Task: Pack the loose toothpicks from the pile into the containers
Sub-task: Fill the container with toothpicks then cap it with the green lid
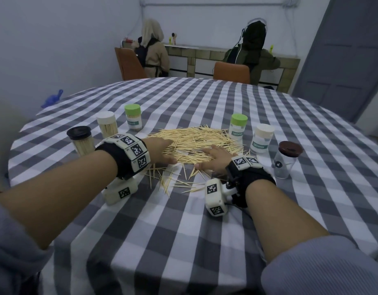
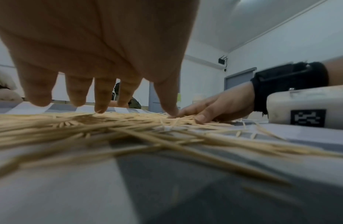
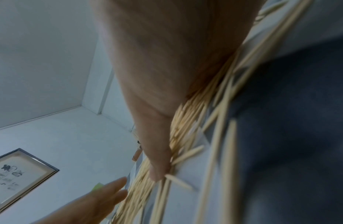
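Observation:
A pile of loose toothpicks lies in the middle of the checked tablecloth. My left hand rests on the pile's left side, its straight, spread fingers touching the toothpicks. My right hand lies flat on the pile's right side, palm pressed on the toothpicks. Three lidded containers stand left of the pile: black-lidded, cream-lidded, green-lidded. Three stand to the right: green-lidded, cream-lidded, and a clear brown-lidded one.
Stray toothpicks lie scattered nearer me than the pile, between my wrists. A blue object sits at the table's far left edge. Two brown chairs stand beyond the table, and two people sit at a counter at the back.

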